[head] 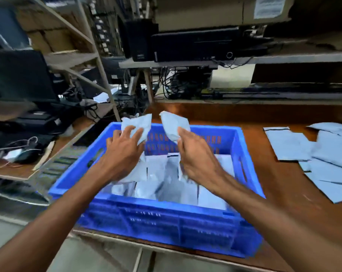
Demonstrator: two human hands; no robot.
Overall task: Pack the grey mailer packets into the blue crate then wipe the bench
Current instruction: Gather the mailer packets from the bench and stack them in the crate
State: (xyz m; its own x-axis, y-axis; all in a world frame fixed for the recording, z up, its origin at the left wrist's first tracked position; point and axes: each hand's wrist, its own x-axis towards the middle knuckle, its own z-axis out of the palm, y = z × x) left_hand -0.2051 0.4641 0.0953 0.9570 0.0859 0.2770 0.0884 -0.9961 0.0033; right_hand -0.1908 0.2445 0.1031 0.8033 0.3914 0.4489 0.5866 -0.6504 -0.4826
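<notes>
At the far left stands one metal shelf rack point(78, 55) with dark equipment and loose cables point(19, 148) on its lower boards; the motion blur hides how many items it carries.

One blue crate point(166, 222) sits at the left end of the wooden bench point(274, 173), its near wall close to the front edge and its left wall at the bench's left edge. Inside it lie the packed packets point(178, 185), grey mailers overlapping across the floor of the crate; at least five show, but blur and the forearms stop an exact count.

Two bare hands reach in over the near wall. The left hand point(123, 148) is above the crate's far-left corner, its fingers spread and pinching the left packet point(138, 123), one grey mailer that stands crumpled and upright above the far rim. Just beside it, not touching, the right hand point(195, 158) has its fingers curled round the right packet point(174, 124), a second grey mailer, also upright, with the thumb pressed against it; its lower end hangs down inside the crate. So two packets are held, one to each hand.

Behind, one long shelf point(284, 57) carries two black boxes point(195, 46).

On the bench to the right of the crate, well apart from it, lies the loose pile point(327, 154) of grey mailers, flat and overlapping, at least six, running off the right edge of the view
</notes>
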